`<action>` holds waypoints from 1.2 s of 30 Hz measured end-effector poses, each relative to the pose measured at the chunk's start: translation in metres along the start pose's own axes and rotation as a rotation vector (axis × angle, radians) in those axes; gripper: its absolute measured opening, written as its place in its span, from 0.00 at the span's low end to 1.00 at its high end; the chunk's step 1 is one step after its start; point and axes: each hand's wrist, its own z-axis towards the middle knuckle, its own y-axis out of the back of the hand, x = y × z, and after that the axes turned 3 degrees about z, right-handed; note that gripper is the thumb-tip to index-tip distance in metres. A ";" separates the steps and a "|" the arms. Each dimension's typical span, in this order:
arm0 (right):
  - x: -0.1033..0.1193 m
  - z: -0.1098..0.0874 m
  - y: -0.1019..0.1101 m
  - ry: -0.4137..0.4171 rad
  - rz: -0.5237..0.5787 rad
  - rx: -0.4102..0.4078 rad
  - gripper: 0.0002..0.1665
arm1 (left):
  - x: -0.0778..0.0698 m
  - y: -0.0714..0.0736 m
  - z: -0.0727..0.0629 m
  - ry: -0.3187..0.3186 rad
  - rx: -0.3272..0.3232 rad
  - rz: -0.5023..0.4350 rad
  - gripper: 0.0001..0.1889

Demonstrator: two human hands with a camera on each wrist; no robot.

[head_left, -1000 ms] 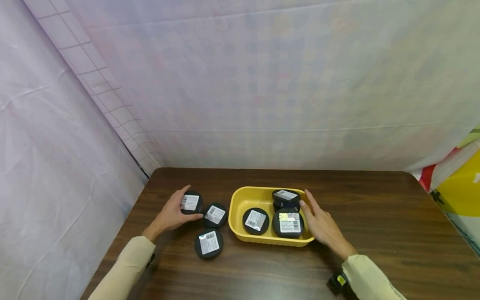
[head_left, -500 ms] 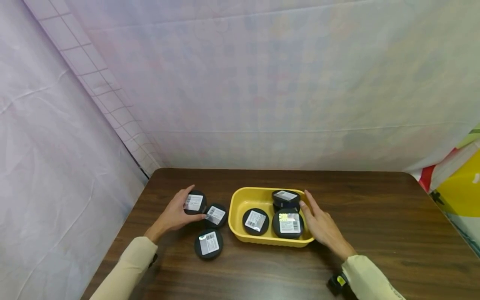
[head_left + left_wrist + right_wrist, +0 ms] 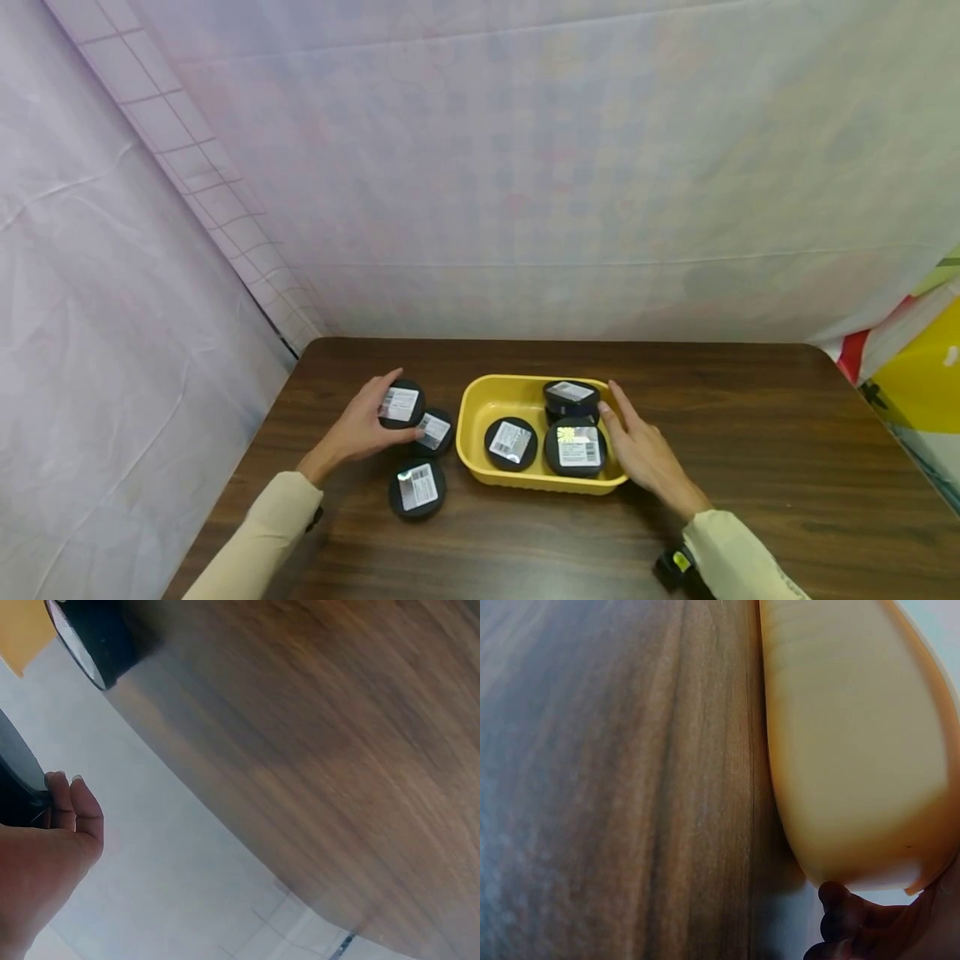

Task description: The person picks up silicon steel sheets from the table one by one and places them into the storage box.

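My left hand [image 3: 360,427] grips a round black container [image 3: 401,404] with a white label, thumb at its near side and fingers at its far side. In the left wrist view the fingers [image 3: 86,810] curl at the edge of this container. It partly overlaps a second black container [image 3: 436,432]; a third black container [image 3: 417,488] lies nearer on the table. My right hand [image 3: 647,454] holds the right end of a yellow plastic basin [image 3: 525,480], thumb at the rim. Seen from the right wrist, bent fingers [image 3: 844,915] lie by the basin's outer wall.
Inside the basin several similar containers lie: one at the left [image 3: 512,443], one at the front right [image 3: 576,447], and a stacked one [image 3: 572,393] at the back right. A brown wooden table [image 3: 735,417] bears everything. A pale cloth [image 3: 525,167] hangs behind it.
My left hand has moved a little to the right with the container, over the second one's edge. The right hand and the basin have hardly moved.
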 end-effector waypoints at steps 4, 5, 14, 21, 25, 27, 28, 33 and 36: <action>0.000 0.000 0.000 0.000 -0.001 -0.002 0.42 | -0.006 -0.002 0.002 -0.015 0.008 -0.007 0.54; 0.000 0.000 0.000 0.000 0.000 -0.002 0.42 | -0.007 -0.003 0.003 -0.021 0.010 -0.008 0.54; 0.000 -0.001 0.000 -0.003 0.002 -0.001 0.43 | -0.019 -0.009 0.009 -0.073 0.013 -0.003 0.54; 0.000 -0.001 0.000 -0.003 0.006 0.002 0.43 | -0.027 -0.009 0.012 -0.084 0.012 -0.010 0.54; 0.000 -0.001 0.000 -0.003 0.007 0.001 0.43 | -0.030 -0.009 0.014 -0.102 0.008 -0.014 0.54; 0.000 -0.001 0.001 -0.003 0.006 0.000 0.43 | -0.031 -0.009 0.015 -0.104 0.011 -0.009 0.54; 0.000 -0.001 0.001 -0.003 0.007 0.000 0.43 | -0.032 -0.010 0.015 -0.103 0.014 -0.006 0.54; 0.000 -0.001 0.001 0.002 0.009 0.002 0.42 | -0.036 -0.012 0.017 -0.093 0.023 -0.003 0.54; 0.000 0.000 0.001 0.004 0.011 0.003 0.42 | -0.039 -0.014 0.019 -0.085 0.032 -0.014 0.54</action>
